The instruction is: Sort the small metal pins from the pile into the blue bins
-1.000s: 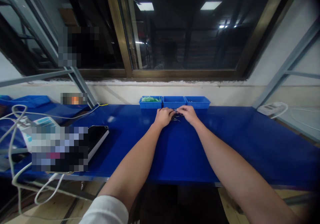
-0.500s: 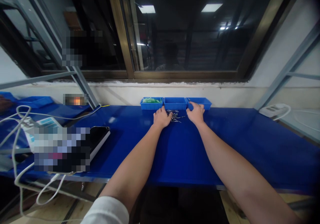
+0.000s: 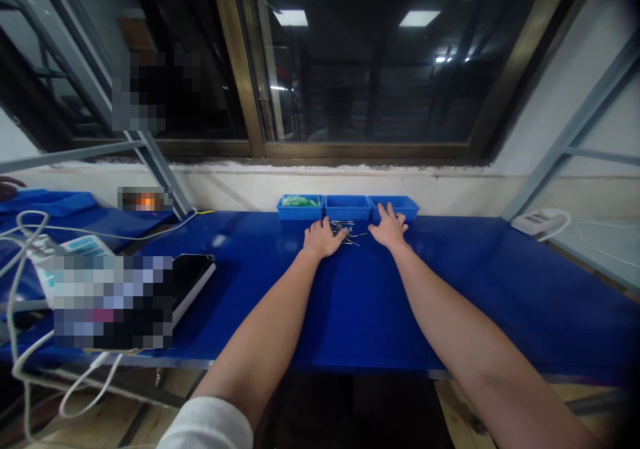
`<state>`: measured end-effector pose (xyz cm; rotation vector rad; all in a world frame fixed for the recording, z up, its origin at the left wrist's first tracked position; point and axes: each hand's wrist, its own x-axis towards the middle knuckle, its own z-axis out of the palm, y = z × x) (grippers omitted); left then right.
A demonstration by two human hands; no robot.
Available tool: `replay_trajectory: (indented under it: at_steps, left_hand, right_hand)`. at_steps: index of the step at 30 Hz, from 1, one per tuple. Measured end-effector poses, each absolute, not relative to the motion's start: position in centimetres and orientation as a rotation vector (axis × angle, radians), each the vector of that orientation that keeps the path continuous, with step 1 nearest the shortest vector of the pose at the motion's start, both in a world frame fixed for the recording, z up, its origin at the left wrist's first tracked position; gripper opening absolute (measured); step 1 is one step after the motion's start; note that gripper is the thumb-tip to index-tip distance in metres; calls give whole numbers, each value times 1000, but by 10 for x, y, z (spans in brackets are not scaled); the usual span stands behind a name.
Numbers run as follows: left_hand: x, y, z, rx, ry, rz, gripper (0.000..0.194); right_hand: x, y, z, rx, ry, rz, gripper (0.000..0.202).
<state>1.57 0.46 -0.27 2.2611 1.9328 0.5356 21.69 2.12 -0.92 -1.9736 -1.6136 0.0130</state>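
A small heap of thin, shiny metal pieces [image 3: 344, 230] lies on the blue tabletop; they are too small to name exactly. Beside its left edge rests my left hand [image 3: 321, 239], fingers stretched forward and thumb against the pieces. My right hand [image 3: 389, 229] is to the right of the heap with fingers spread, in front of the right blue bin [image 3: 407, 207], its fingertips overlapping the bin's front wall. I see nothing held in it. The middle blue bin [image 3: 347, 213] stands behind the heap. Green items [image 3: 300, 201] fill the left blue bin [image 3: 300, 215].
On the left, a dark-screened device [image 3: 193, 275] sits among white cables [image 3: 23, 289]. More blue bins [image 3: 65, 202] stand at far left, near another person's hand [image 3: 9, 185]. A white power strip [image 3: 537, 221] lies at right. Grey metal posts [image 3: 163, 175] flank the table, a window behind.
My right hand has drawn back slightly from the right bin, and its fingers have spread apart. My left hand stays by the metal pieces. The view has shifted a little.
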Motion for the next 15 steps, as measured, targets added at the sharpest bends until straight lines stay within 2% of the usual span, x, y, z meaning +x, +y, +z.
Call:
replay_trajectory:
  at_steps: [2, 5, 8, 15]
  left_hand:
    - [15, 4, -2, 2296, 1879, 459, 91]
    - [15, 3, -2, 2352, 1814, 344, 100]
    - [15, 2, -3, 2386, 1766, 264, 106]
    - [14, 3, -4, 2417, 1749, 217, 104]
  right_hand:
    - [215, 20, -9, -1935, -1587, -21, 72]
    - [211, 16, -6, -1824, -1569, -88, 47]
    - [207, 12, -2, -1783, -1703, 26, 28]
    - [204, 7, -3, -1816, -1950, 244, 24]
